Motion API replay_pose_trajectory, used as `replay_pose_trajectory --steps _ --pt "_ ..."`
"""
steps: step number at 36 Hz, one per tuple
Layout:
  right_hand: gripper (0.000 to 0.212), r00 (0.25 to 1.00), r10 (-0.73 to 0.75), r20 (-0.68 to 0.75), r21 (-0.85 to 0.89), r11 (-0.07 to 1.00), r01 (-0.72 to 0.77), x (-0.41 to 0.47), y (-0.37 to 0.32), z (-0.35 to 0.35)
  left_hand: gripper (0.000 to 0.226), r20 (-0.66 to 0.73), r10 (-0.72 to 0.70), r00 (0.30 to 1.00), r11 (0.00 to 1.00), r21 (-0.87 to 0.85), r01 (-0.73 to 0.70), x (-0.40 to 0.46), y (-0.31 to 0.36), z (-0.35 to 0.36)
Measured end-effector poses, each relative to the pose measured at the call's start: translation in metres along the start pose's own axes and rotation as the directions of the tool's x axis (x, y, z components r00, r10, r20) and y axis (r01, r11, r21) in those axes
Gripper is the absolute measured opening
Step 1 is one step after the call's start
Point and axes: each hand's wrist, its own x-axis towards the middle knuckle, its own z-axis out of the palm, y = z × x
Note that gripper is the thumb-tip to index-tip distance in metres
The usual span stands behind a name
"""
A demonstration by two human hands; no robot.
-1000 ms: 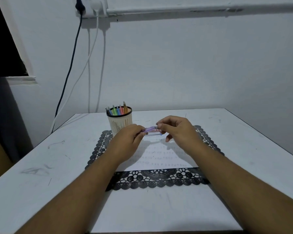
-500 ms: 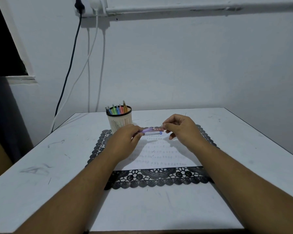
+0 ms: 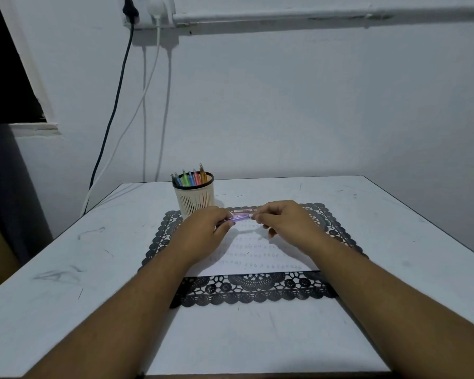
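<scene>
A purple pen [image 3: 240, 218] is held level above a white sheet of paper [image 3: 253, 255] with rows of small marks. My left hand [image 3: 203, 231] grips the pen's left end and my right hand [image 3: 282, 221] pinches its right end. A small pink-labelled flat case [image 3: 244, 211] lies on the mat just behind the pen. The paper rests on a black lace placemat [image 3: 246, 292].
A cream pen cup [image 3: 195, 199] with several coloured pens stands at the mat's far left corner. The white table [image 3: 394, 242] backs onto a wall; a black cable [image 3: 112, 110] and a white cable [image 3: 137, 110] hang from a socket at the upper left.
Both hands have drawn slightly closer together on the pen after spreading apart half a second ago. The pen stays at the same spot above the paper.
</scene>
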Motion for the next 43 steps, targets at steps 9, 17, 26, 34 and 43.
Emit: replay_pose_trajectory --steps 9,17,26,34,43 --pt "0.007 0.999 0.048 -0.011 0.003 0.999 -0.048 -0.005 -0.003 0.006 0.017 0.051 -0.027 0.998 0.999 0.043 0.024 0.001 -0.001 0.008" --pt "0.006 0.995 0.104 0.003 0.092 0.99 -0.103 -0.006 -0.001 0.011 0.02 0.048 -0.026 0.999 0.999 0.03 0.025 -0.002 -0.001 0.01" --pt "0.013 0.999 0.051 -0.003 -0.119 0.992 -0.051 0.005 0.009 0.002 0.016 0.063 -0.016 0.998 1.0 0.001 0.016 0.0 -0.001 0.009" --pt "0.013 0.999 0.022 0.033 -0.163 0.986 -0.016 0.006 0.008 -0.001 0.018 0.059 -0.01 0.998 1.0 -0.007 0.011 -0.001 0.0 0.008" --pt "0.011 0.998 0.045 0.036 -0.113 0.993 -0.041 0.002 0.009 -0.002 0.019 0.065 0.004 0.998 0.999 -0.052 -0.001 -0.004 0.001 0.007"
